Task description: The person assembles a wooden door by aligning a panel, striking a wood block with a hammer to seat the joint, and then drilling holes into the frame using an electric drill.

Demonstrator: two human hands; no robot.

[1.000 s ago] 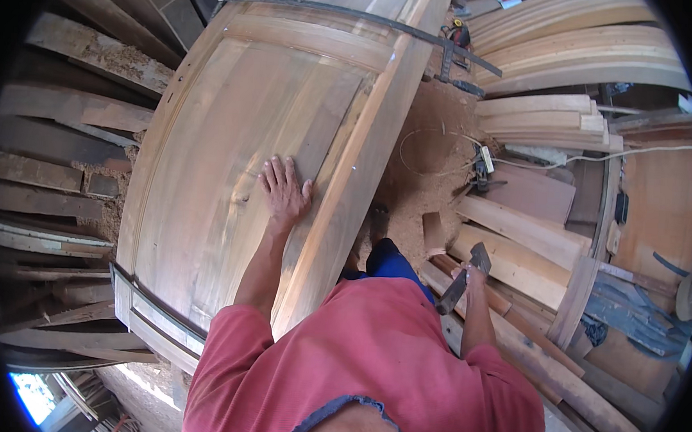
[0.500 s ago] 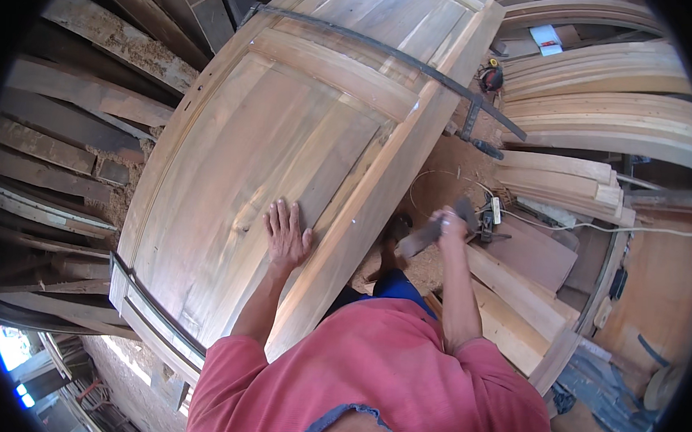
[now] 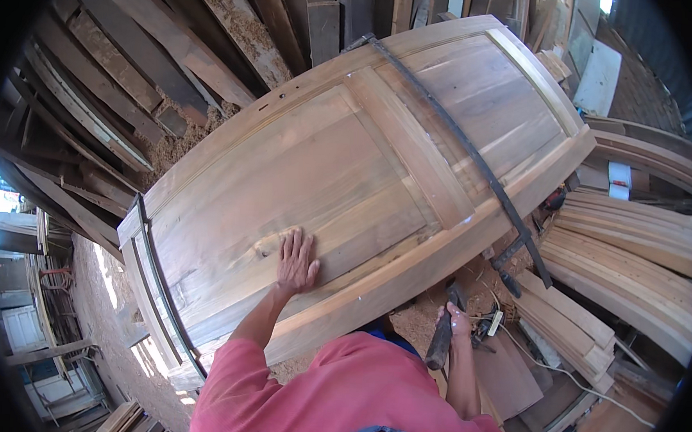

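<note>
A large wooden panel door (image 3: 246, 187) lies flat in front of me. My left hand (image 3: 297, 262) rests flat on its nearer panel, fingers stretched out and holding nothing. Two long dark bar clamps span the door: one bar clamp (image 3: 458, 133) crosses past the middle rail, its handle hanging beyond the right edge, and another bar clamp (image 3: 163, 275) lies across the left end. Below the door's near edge, my right hand (image 3: 458, 321) is closed round a dark hammer-like tool (image 3: 438, 344). Part of that tool is hidden by my fingers.
Stacked curved boards (image 3: 623, 238) fill the right side. A power tool (image 3: 485, 329) with a pale cord (image 3: 565, 372) lies by my right hand. Rough planks (image 3: 147, 57) and sawdust (image 3: 179, 141) lie beyond the door at the far left.
My view has turned, so the door now slants more toward the right. My right hand has drawn the tool in close to the door's near edge; my left hand stays flat on the panel.
</note>
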